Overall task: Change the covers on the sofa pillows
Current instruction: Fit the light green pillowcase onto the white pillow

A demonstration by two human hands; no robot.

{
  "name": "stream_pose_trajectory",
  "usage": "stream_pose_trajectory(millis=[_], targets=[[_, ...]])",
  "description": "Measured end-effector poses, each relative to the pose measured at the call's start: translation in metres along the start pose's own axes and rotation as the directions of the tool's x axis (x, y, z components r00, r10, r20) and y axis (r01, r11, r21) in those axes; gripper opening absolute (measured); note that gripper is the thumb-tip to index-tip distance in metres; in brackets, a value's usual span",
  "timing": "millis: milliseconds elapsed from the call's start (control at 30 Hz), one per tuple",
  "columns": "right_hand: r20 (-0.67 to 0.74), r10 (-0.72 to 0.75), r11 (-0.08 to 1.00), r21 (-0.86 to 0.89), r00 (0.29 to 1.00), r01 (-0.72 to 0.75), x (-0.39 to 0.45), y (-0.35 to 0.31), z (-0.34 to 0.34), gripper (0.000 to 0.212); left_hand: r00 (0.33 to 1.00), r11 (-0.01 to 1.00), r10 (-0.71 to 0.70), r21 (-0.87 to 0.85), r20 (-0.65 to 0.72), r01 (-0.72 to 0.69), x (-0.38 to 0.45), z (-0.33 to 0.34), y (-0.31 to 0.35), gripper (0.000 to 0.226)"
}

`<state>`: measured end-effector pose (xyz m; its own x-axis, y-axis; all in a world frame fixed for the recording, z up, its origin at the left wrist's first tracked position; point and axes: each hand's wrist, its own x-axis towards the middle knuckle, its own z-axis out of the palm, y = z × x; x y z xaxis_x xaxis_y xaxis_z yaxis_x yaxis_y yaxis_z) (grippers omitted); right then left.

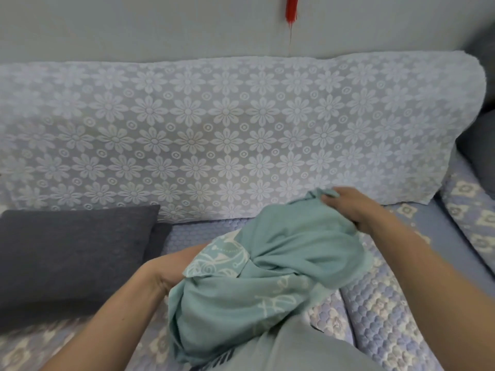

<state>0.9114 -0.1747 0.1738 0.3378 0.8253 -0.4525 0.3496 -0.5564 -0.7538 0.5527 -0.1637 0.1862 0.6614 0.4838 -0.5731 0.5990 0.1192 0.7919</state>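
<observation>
A teal pillow cover [267,269] with white patterns lies bunched over a pillow on the sofa seat in front of me. My right hand [353,207] grips a twisted far corner of the cover at its upper right. Only my left wrist shows; my left hand [187,258] reaches under the cover's left fold, and its fingers are hidden by the fabric. A dark grey pillow [72,253] lies flat on the seat to the left, apart from the teal cover.
The sofa back [214,135] wears a pale lace cover with a flower pattern. The quilted blue seat cover [388,317] spreads below. More dark cushions [479,145] sit at the far right. My knee in grey trousers [294,349] is at the bottom.
</observation>
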Motion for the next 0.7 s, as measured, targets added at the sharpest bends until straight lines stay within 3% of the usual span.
stream_pose_trajectory(millis=[67, 100, 167, 200, 233, 267, 333, 367, 467, 567, 633, 700], targets=[[0.214, 0.127, 0.966, 0.193, 0.968, -0.169, -0.005, 0.02, 0.003, 0.026, 0.984, 0.996, -0.092, -0.032, -0.153, 0.088, -0.003, -0.002, 0.002, 0.053], [0.283, 0.093, 0.934, 0.306, 0.955, -0.182, -0.008, 0.025, 0.005, 0.031, 0.98, 0.993, -0.086, -0.094, -0.178, 0.07, -0.004, -0.005, -0.001, 0.066], [0.296, -0.012, 0.846, 0.513, 0.955, -0.148, -0.013, 0.027, 0.009, 0.034, 0.985, 0.997, -0.058, -0.061, -0.162, 0.048, -0.005, -0.011, -0.005, 0.143], [0.283, -0.042, 0.816, 0.564, 0.958, -0.13, -0.015, 0.023, 0.01, 0.034, 0.985, 0.995, -0.09, -0.052, -0.15, 0.083, -0.01, -0.012, 0.003, 0.153], [0.278, -0.055, 0.813, 0.57, 0.959, -0.119, -0.017, 0.017, 0.01, 0.035, 0.983, 0.993, -0.113, -0.045, -0.147, 0.107, -0.011, -0.015, 0.0, 0.148], [0.284, -0.057, 0.832, 0.543, 0.957, -0.111, -0.019, 0.012, 0.008, 0.038, 0.97, 0.987, -0.157, -0.073, -0.186, 0.146, -0.012, -0.018, 0.0, 0.126], [0.373, -0.016, 0.868, 0.465, 0.928, -0.172, -0.023, 0.006, -0.001, 0.05, 0.924, 0.987, -0.118, -0.148, -0.363, 0.068, -0.011, -0.033, -0.012, 0.044], [0.446, 0.022, 0.869, 0.434, 0.895, -0.237, -0.025, 0.006, -0.006, 0.061, 0.868, 0.989, -0.113, -0.134, -0.483, 0.055, -0.007, -0.045, -0.019, 0.018], [0.656, 0.113, 0.758, 0.428, 0.746, -0.492, -0.035, 0.02, -0.001, 0.083, 0.709, 0.989, -0.117, -0.149, -0.696, 0.017, 0.0, -0.061, -0.012, 0.022], [0.732, 0.173, 0.66, 0.41, 0.659, -0.629, -0.042, 0.048, 0.03, 0.069, 0.631, 0.973, -0.109, -0.214, -0.768, -0.092, 0.01, -0.067, -0.003, 0.029], [0.698, 0.258, 0.588, 0.436, 0.668, -0.682, -0.038, 0.068, 0.048, 0.049, 0.603, 0.961, -0.126, -0.249, -0.788, -0.124, 0.014, -0.071, -0.005, 0.023], [0.541, 0.38, 0.567, 0.504, 0.75, -0.651, -0.035, 0.085, 0.06, 0.039, 0.573, 0.892, -0.197, -0.388, -0.795, -0.231, 0.015, -0.077, -0.009, 0.021]])
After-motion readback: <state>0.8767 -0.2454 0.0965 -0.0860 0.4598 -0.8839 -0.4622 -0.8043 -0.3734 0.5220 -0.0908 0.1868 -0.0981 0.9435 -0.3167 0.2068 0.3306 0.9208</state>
